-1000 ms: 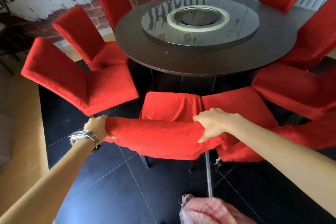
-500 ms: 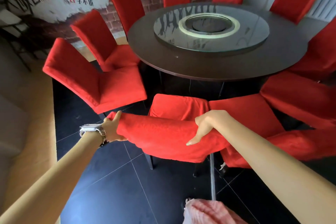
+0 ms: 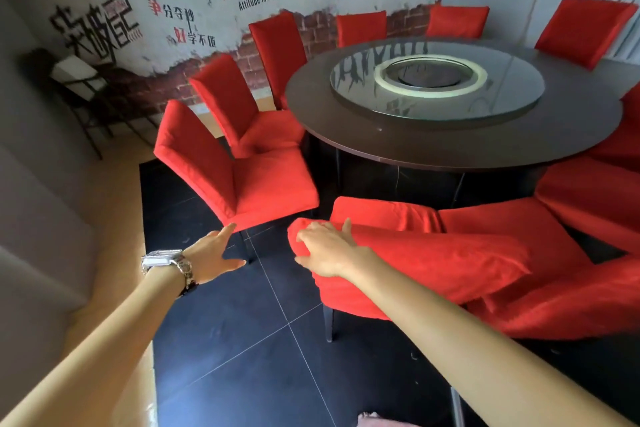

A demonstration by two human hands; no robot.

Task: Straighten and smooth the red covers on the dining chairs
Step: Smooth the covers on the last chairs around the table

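A chair in a red cover stands right in front of me, its backrest top toward me and its seat wrinkled. My right hand lies on the left end of that backrest top, fingers spread over the cloth. My left hand, with a metal watch on the wrist, hangs free with straight fingers above the dark floor. It points toward the front corner of the neighbouring red-covered chair on the left and touches nothing.
A round dark table with a glass turntable is ringed by several more red-covered chairs. More red chairs crowd the right side. A dark stand is by the left wall. Black tiled floor lies below my arms.
My left hand let go of the backrest's left end and swung left, now free. My right hand slid from the right end to the left end. My view turned left.
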